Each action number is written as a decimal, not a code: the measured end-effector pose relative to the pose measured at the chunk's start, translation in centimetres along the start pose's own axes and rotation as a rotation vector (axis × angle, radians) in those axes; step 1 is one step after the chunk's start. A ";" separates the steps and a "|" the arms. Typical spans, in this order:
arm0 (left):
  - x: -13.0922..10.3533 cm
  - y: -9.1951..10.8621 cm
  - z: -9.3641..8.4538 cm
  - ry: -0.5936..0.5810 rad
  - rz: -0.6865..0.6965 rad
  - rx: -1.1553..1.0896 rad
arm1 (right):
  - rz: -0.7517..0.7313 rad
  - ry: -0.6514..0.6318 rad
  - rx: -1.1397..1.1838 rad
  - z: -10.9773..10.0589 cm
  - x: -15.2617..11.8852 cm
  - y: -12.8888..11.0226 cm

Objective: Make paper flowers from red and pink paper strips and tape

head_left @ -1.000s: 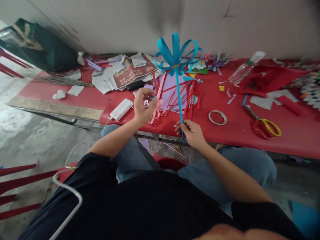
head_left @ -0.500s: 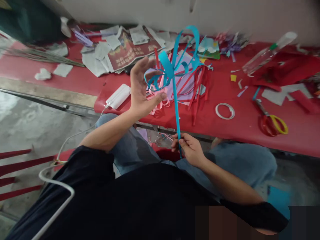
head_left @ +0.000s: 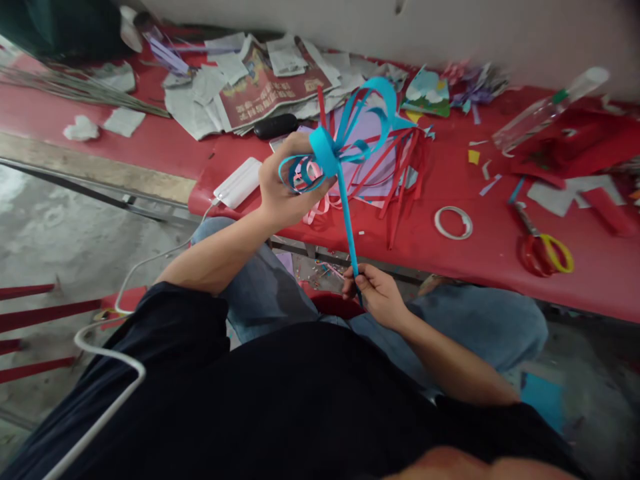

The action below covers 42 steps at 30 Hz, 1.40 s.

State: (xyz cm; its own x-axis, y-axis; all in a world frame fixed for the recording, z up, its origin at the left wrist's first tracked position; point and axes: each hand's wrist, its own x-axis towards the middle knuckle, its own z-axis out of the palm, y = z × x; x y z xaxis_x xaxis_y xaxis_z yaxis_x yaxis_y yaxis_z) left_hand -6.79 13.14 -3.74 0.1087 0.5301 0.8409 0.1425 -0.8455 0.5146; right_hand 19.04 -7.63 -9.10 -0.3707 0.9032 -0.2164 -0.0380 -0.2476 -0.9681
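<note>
A blue paper flower (head_left: 326, 152) with looped strips stands on a long blue stem (head_left: 349, 220), tilted slightly left. My right hand (head_left: 377, 293) pinches the lower end of the stem near my lap. Up at the loops, my left hand (head_left: 290, 180) is curled round the flower's left side, its fingers partly hidden behind the blue strips and its thumb below them. Behind the flower, red paper strips (head_left: 400, 173), purple sheets (head_left: 373, 163) and pink curled strips (head_left: 316, 212) lie on the red-covered table (head_left: 500, 263).
Scissors (head_left: 543, 250), a white tape ring (head_left: 453, 223) and a clear bottle (head_left: 530, 123) lie to the right. Newspaper (head_left: 265, 90) and a black object (head_left: 276, 125) are behind. A white power bank (head_left: 238, 183) with a cable (head_left: 150, 261) sits left.
My left hand has closed in from open fingers onto the blue loops. The flower head has come lower and leans more to the left. My right hand still grips the stem.
</note>
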 end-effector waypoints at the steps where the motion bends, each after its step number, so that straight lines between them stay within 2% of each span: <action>1: 0.3 0.6 -0.2 0.002 0.030 0.030 | -0.001 -0.004 -0.013 -0.1 0.1 0.0; 4: 1.1 2.0 -0.9 0.025 0.159 0.092 | 0.005 -0.012 -0.041 -0.3 0.4 0.0; 7: 1.4 2.0 -1.6 0.004 0.269 0.118 | 0.007 -0.006 -0.050 -0.5 0.6 0.1; 11: 1.3 1.8 -2.2 0.045 0.260 0.168 | 0.019 -0.014 -0.042 -0.6 0.9 0.4; 13: 1.3 2.3 -2.3 0.066 0.239 0.206 | 0.026 -0.018 -0.026 -0.6 1.0 0.6; 17: 1.7 3.5 -1.9 0.030 0.272 0.263 | 0.034 -0.012 0.031 -0.6 1.2 0.8; 19: 1.4 3.5 -1.5 0.096 0.231 0.299 | 0.040 -0.011 0.070 -0.6 1.3 0.8; 22: 0.3 2.2 -1.1 0.197 0.065 0.306 | 0.053 -0.010 0.130 -0.8 1.4 0.7; 25: -1.2 0.2 -1.1 0.103 -0.070 0.244 | 0.065 -0.007 0.186 -0.9 1.5 0.6; 27: -1.9 -0.7 -1.3 0.019 -0.106 0.179 | 0.074 -0.008 0.222 -0.9 1.5 0.6; 29: -2.1 -1.1 -1.4 -0.008 -0.117 0.124 | 0.087 -0.009 0.253 -1.0 1.4 0.6; 31: -1.8 -1.0 -1.4 0.019 -0.090 0.102 | 0.102 -0.010 0.277 -1.0 1.4 0.6; 35: -0.7 0.0 -0.9 0.093 0.061 0.137 | 0.115 -0.013 0.293 -1.0 1.4 0.5; 42: -0.6 1.5 -0.4 -0.014 -0.051 0.117 | 0.073 0.019 0.212 -1.0 2.1 0.8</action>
State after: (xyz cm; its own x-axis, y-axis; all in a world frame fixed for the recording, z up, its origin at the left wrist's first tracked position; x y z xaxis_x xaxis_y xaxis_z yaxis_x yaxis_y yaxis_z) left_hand -7.02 11.50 -3.39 0.1117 0.5739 0.8113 0.2619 -0.8045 0.5330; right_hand 19.18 -5.59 -10.45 -0.3623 0.8859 -0.2896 -0.2068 -0.3794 -0.9018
